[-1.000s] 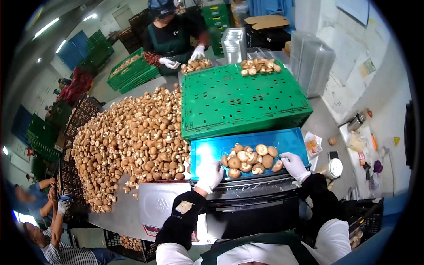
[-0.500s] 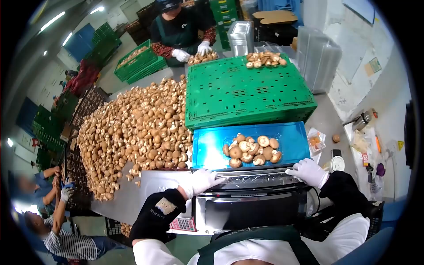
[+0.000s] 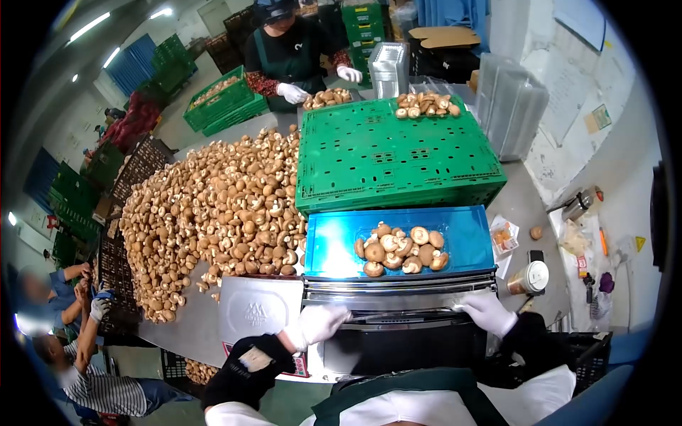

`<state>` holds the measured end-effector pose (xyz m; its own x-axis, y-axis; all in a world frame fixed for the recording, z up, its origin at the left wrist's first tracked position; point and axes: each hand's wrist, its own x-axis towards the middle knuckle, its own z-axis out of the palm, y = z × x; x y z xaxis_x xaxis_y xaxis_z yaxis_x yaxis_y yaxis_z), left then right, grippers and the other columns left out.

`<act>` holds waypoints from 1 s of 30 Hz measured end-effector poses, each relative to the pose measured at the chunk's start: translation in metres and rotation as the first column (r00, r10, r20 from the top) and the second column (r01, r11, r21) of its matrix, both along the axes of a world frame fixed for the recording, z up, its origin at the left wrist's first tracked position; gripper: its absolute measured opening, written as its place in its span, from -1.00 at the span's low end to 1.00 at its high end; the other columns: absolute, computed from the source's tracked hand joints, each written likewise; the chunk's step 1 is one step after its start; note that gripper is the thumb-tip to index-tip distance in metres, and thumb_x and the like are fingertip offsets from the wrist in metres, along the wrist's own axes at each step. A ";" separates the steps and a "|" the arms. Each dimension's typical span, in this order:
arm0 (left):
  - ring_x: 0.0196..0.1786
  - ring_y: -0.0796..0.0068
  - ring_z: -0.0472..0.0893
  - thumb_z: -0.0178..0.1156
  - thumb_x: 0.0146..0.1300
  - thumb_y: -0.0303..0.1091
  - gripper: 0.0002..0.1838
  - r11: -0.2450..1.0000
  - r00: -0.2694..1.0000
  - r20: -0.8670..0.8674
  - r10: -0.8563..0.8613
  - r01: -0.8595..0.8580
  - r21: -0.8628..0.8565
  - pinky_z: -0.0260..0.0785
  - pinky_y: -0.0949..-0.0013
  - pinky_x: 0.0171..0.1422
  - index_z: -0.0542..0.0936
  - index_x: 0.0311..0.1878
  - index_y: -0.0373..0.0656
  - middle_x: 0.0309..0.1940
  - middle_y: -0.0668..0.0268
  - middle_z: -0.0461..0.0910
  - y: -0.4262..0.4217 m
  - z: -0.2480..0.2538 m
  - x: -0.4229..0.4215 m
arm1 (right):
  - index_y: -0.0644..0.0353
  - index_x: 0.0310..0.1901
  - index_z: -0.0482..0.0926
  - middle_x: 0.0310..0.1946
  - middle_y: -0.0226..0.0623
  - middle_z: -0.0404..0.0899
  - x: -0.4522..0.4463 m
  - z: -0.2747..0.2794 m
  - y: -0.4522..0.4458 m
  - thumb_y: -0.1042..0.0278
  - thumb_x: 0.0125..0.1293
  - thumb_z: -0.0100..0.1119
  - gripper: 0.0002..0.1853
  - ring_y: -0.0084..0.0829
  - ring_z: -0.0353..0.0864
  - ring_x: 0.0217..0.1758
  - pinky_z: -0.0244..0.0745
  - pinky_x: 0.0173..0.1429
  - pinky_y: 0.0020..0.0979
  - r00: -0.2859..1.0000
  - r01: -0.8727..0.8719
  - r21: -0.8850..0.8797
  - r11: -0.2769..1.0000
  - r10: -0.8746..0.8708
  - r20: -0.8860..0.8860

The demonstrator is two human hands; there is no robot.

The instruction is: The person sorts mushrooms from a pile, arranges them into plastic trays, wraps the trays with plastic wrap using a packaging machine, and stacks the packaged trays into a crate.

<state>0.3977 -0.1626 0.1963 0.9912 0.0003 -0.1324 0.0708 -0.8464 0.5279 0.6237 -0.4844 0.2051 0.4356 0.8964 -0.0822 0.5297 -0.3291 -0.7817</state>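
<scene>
My left hand [image 3: 323, 325], white-gloved and slightly blurred, is closed at the front edge of the wrapping machine [image 3: 412, 285]. My gloved right hand [image 3: 486, 311] pinches at the other end of that edge. Between them runs a thin strip of clear plastic film [image 3: 398, 311], hard to make out against the dark front. Just behind the machine's metal bars lies a blue tray-like surface [image 3: 330, 241], with a pile of brown mushrooms [image 3: 403, 248] on it. The mushrooms seem to sit in a clear plastic tray, whose rim barely shows.
A large mushroom heap [image 3: 220, 206] covers the left tabletop. An upturned green crate [image 3: 398, 153] stands behind, bearing more mushrooms [image 3: 428, 105]. Clear tray stacks [image 3: 511, 106] and a paper cup [image 3: 529, 277] are at right. Across the table stands a gloved co-worker [image 3: 295, 57]; other people are at left.
Both my hands have moved down toward my body, away from the machine's bars. The co-worker's one hand has lifted off the mushrooms across the table. My view has shifted slightly.
</scene>
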 end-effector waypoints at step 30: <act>-0.22 0.25 0.58 0.04 0.30 0.02 -0.52 0.689 0.888 -0.174 0.425 -0.442 -0.574 0.42 0.28 -0.08 0.52 0.08 -0.15 -0.16 0.09 0.56 0.048 0.009 0.138 | 0.15 0.16 0.34 -0.15 -0.32 0.55 0.124 -0.078 0.080 -0.15 0.45 -0.28 -0.46 -0.54 0.53 -0.13 0.45 -0.10 -0.48 0.459 0.278 -0.181 0.943 -0.296 -0.838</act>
